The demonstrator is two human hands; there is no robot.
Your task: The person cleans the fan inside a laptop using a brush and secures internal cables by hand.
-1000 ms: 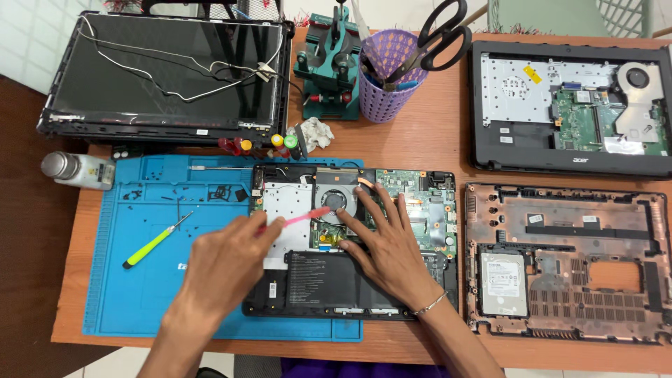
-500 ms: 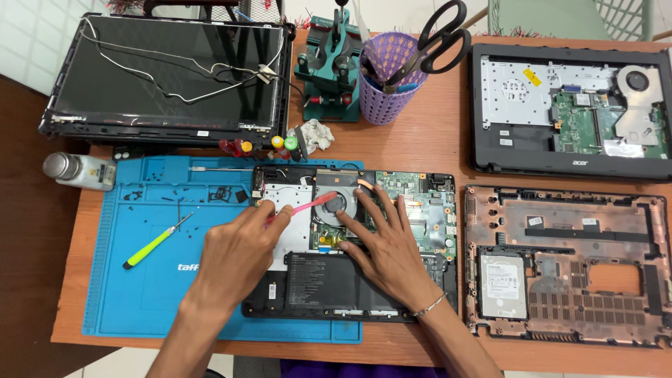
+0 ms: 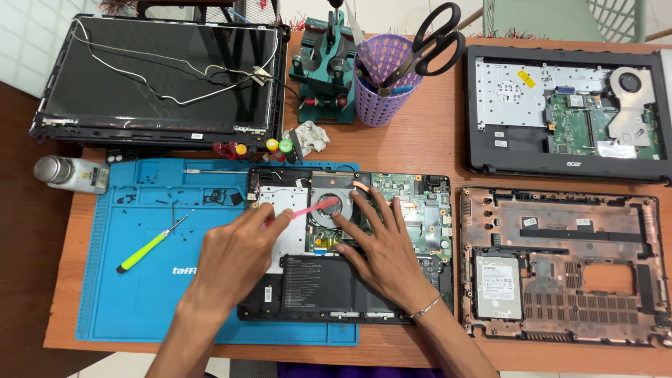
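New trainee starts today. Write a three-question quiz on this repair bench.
1. True or false: the left hand holds a pink tool over the fan.
2. The scissors stand in: A) purple cup B) blue mat C) screen panel.
3. What lies on the mat left of the hands?

Key: 1 true. 2 A. 3 yellow-green screwdriver.

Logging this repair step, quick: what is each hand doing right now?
Left hand: closed on a pink tool, tip at the cooling fan.
Right hand: open, fingers spread flat on the opened laptop, holding nothing.
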